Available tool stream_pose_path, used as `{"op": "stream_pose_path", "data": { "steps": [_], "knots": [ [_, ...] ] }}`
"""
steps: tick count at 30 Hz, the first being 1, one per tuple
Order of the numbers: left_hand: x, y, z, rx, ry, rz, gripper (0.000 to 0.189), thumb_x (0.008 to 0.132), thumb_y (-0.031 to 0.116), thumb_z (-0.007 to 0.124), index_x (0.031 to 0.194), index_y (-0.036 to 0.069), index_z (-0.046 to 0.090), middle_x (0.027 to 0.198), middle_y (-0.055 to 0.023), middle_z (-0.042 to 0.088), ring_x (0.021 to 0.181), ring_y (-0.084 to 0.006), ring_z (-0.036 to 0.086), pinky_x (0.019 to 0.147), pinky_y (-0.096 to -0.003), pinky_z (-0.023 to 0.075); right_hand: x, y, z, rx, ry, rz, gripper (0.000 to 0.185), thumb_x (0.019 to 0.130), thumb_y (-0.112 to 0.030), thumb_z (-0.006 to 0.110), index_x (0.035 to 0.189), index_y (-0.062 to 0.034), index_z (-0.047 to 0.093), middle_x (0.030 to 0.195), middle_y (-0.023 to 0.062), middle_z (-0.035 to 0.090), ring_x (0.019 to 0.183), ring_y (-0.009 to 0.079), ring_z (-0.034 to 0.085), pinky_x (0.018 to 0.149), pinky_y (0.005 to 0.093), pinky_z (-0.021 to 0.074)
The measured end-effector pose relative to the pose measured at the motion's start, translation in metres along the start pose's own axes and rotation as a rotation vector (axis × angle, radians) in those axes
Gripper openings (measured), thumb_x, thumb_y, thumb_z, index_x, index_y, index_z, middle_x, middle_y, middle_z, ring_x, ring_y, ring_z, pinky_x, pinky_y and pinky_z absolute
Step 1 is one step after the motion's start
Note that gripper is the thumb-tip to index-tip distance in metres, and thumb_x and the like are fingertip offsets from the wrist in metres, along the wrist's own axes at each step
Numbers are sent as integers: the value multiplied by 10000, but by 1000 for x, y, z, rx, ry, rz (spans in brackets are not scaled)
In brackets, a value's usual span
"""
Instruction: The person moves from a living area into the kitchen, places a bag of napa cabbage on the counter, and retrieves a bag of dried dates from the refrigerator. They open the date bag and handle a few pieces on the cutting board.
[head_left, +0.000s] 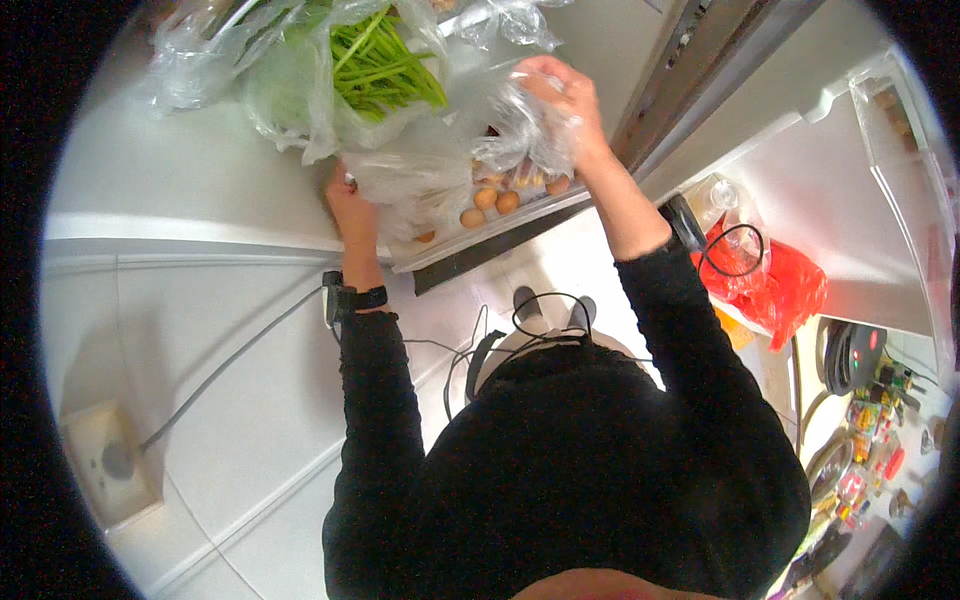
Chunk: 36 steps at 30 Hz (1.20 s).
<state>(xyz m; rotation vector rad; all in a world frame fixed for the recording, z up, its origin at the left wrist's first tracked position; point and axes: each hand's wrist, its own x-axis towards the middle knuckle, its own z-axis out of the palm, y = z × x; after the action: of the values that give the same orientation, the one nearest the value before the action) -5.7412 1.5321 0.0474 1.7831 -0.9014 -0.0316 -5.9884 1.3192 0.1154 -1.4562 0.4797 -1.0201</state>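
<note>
My right hand (574, 112) grips a bunched clear plastic bag (517, 127) above a pulled-out clear drawer (480, 234) of a refrigerator. Several brown eggs (485, 199) lie in the drawer beneath that plastic. At the drawer's left side, my left hand (352, 210) touches a cloudy plastic bag (416, 184). Its fingers are partly hidden, so whether they hold the bag or the drawer's side is unclear. Just beyond both hands, long green vegetable stalks (382, 67) rest in an open plastic bag on the shelf.
More clear bags (195, 67) sit at the shelf's far left. The open refrigerator door (847, 225) stands on my right, near a red plastic bag (780, 285). A power cord (232, 367) runs along the tiled wall to a socket box (112, 461). Loose black cables (457, 360) hang before me.
</note>
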Motion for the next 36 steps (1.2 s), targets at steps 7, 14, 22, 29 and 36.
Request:
{"op": "stream_pose_path", "data": {
  "steps": [7, 14, 22, 29, 36],
  "knots": [
    [9, 9, 37, 139, -24, 275, 392, 828, -52, 579, 1212, -7, 649, 951, -144, 711, 802, -233, 669, 754, -314, 520, -45, -47, -32, -39, 181, -284, 114, 918, -124, 605, 962, -24, 635, 1061, 64, 533, 1059, 183, 516, 960, 294, 394],
    [17, 47, 77, 365, -245, -39, 348, 802, 22, 571, 1134, 25, 678, 848, -224, 667, 816, -369, 654, 756, -417, 509, -84, -88, -48, 312, 202, -169, 107, 992, -157, 545, 1004, -54, 571, 1169, 102, 582, 1006, 186, 576, 881, 304, 454],
    [32, 55, 155, 429, -349, 421, 293, 765, 52, 578, 1054, 44, 622, 1069, -174, 644, 982, -384, 617, 818, -463, 499, -123, -93, -59, 535, 269, -40, 165, 1023, -226, 532, 1004, -64, 553, 813, 20, 566, 728, 79, 494, 638, 218, 411],
    [39, 54, 173, 264, -551, 390, 418, 745, 178, 692, 1135, 43, 630, 1058, -178, 645, 1009, -379, 618, 860, -435, 504, -147, -88, -62, 455, 238, 30, 173, 1026, -237, 530, 991, -72, 571, 807, -19, 541, 679, 43, 442, 591, 188, 360],
    [27, 52, 147, 338, -661, 497, 663, 631, 313, 828, 1199, 30, 634, 1119, -179, 620, 1085, -365, 591, 920, -415, 474, -160, -93, -59, 370, 277, 107, 171, 1030, -236, 521, 980, -80, 571, 779, -28, 533, 663, 35, 434, 587, 180, 359]
  ]
}}
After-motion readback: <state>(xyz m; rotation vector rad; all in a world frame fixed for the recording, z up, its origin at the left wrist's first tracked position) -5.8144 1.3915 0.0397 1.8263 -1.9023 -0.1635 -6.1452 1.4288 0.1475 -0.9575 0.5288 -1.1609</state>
